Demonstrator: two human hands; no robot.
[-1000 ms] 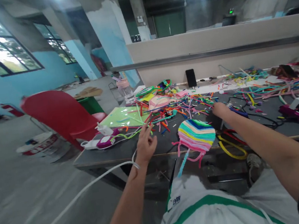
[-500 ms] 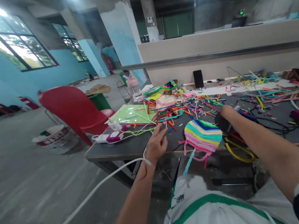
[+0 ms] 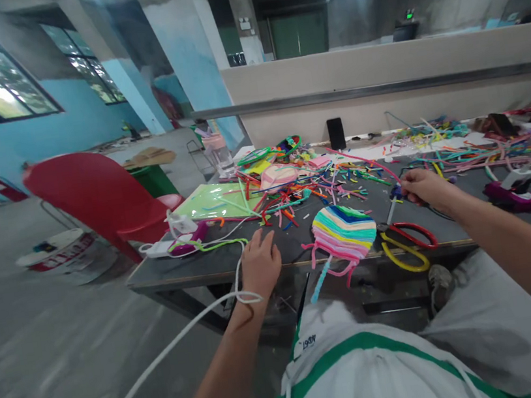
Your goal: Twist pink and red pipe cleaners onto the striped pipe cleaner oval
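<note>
My left hand (image 3: 260,262) rests palm down at the table's front edge, fingers spread and nothing in them. A white cord loops around its wrist. My right hand (image 3: 425,190) is closed in a pinch over the right part of the table. From its fingertips a long pink pipe cleaner (image 3: 365,156) curves away to the back left. A dark blue item (image 3: 395,192) by those fingertips is too small to name. Between my hands lies a round striped pipe-cleaner piece (image 3: 344,234) with pink and light-blue strands hanging off the edge. Scissors (image 3: 402,239) with one red and one yellow handle lie beside it.
Loose pipe-cleaner pieces (image 3: 291,205) litter the table. A green sheet (image 3: 216,200), a purple-and-white power strip (image 3: 183,242) and a bottle (image 3: 220,154) are on the left. Another purple power strip (image 3: 512,197) is on the right. A phone (image 3: 336,134) leans on the partition.
My right hand has moved up and right, off the scissors, and now pinches a pink pipe cleaner. The scissors are uncovered. My left hand stays near the table edge; the view has shifted.
</note>
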